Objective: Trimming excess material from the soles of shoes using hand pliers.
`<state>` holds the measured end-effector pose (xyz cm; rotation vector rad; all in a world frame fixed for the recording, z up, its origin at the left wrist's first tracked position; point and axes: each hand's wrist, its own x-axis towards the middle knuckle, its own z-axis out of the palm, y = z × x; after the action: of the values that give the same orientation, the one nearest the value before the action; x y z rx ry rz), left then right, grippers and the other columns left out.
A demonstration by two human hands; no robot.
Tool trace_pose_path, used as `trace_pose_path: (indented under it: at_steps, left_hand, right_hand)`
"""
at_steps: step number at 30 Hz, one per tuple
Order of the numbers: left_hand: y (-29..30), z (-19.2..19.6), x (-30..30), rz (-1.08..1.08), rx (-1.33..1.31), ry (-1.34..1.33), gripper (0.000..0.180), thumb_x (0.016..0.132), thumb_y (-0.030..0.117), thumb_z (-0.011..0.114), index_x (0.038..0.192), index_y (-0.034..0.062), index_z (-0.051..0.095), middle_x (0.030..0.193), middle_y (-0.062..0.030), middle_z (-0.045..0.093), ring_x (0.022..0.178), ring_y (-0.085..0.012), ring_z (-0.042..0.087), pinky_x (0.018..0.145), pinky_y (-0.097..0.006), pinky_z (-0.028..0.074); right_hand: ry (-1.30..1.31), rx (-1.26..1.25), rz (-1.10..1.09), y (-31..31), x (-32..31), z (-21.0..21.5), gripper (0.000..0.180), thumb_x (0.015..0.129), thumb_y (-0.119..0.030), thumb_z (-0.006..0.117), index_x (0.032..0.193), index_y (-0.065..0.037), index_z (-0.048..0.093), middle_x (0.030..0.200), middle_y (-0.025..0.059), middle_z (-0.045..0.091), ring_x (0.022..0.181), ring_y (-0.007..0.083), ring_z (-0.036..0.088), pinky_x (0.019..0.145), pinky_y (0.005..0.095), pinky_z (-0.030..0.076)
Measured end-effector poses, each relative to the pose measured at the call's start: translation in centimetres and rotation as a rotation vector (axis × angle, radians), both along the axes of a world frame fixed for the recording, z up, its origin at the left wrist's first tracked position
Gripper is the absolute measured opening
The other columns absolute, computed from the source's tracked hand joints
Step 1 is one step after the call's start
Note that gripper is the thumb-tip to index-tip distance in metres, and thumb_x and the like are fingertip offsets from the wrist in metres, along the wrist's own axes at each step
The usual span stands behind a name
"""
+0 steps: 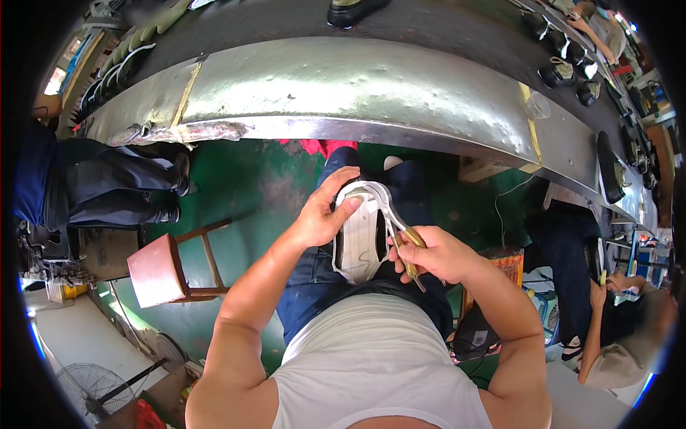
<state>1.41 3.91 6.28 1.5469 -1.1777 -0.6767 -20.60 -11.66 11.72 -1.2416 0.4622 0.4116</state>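
An upturned shoe (359,243) rests on my lap, its pale underside facing up with a dark handwritten mark near the heel. My left hand (323,213) grips the far end of the shoe, thumb pressed on the underside. A whitish curved strip (386,204) runs round that end and down the right side. At the shoe's right edge, my right hand (439,255) is closed round a brass-coloured hand tool (412,268). The tool has a slim pointed end toward me; its working end meets the strip, and I cannot make out its exact kind.
A metal-edged bench (343,79) with a dark belt crosses ahead, carrying several shoes (557,71). To the left are a wooden stool (153,272), a standing person's legs (114,175) and a fan (93,390). Another person (618,350) sits at the right.
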Motion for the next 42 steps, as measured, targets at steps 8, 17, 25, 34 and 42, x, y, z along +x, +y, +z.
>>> trace_pose_path:
  at_steps: [8,17,25,34,42]
  left_hand:
    - [0.1,-3.6,1.8,0.088,-0.058,0.043,0.039,0.095,0.012,0.064,0.132,0.0021,0.054,0.134,-0.0148,0.056,0.127,-0.0257,0.052,0.108,-0.035,0.039]
    - [0.7,-4.5,2.0,0.197,0.021,0.319,0.039,0.092,0.010,0.068,0.129,0.0038,0.058,0.122,-0.0086,0.063,0.115,-0.0173,0.057,0.101,-0.031,0.044]
    - [0.1,-4.4,2.6,0.255,0.035,0.431,0.039,0.091,0.009,0.070,0.127,0.0026,0.060,0.115,-0.0072,0.066,0.105,-0.0119,0.059,0.094,-0.027,0.047]
    - [2.5,-4.4,1.0,0.318,0.120,0.369,0.050,0.094,0.015,0.065,0.140,0.0014,0.051,0.128,-0.0148,0.063,0.114,-0.0214,0.060,0.101,-0.034,0.045]
    - [7.0,-6.3,-8.0,0.420,0.245,0.666,0.056,0.085,-0.005,0.048,0.141,-0.0011,0.046,0.120,-0.0110,0.064,0.112,-0.0174,0.059,0.097,-0.029,0.046]
  right_hand:
    - [-0.363,-0.932,-0.056,1.1,2.3,-8.9,0.029,0.095,-0.021,0.063,0.111,0.003,0.058,0.091,0.0229,0.066,0.081,0.0427,0.065,0.071,0.0440,0.053]
    - [-0.120,-1.104,0.084,2.8,2.8,-4.6,0.026,0.093,-0.016,0.060,0.111,0.004,0.056,0.098,0.0245,0.065,0.088,0.0426,0.065,0.077,0.0489,0.052]
    - [-0.329,-0.764,-0.123,0.9,4.1,-1.5,0.030,0.097,-0.023,0.059,0.110,0.004,0.057,0.084,0.0200,0.063,0.075,0.0362,0.064,0.070,0.0422,0.050]
    - [-0.161,-0.759,-0.175,2.4,3.8,-7.1,0.040,0.094,-0.036,0.064,0.098,0.004,0.058,0.077,0.0227,0.065,0.077,0.0398,0.067,0.069,0.0438,0.050]
    - [-0.013,-0.424,-0.319,4.7,1.7,-11.6,0.028,0.089,-0.021,0.066,0.098,0.005,0.057,0.074,0.0116,0.065,0.060,0.0190,0.065,0.058,0.0337,0.052]
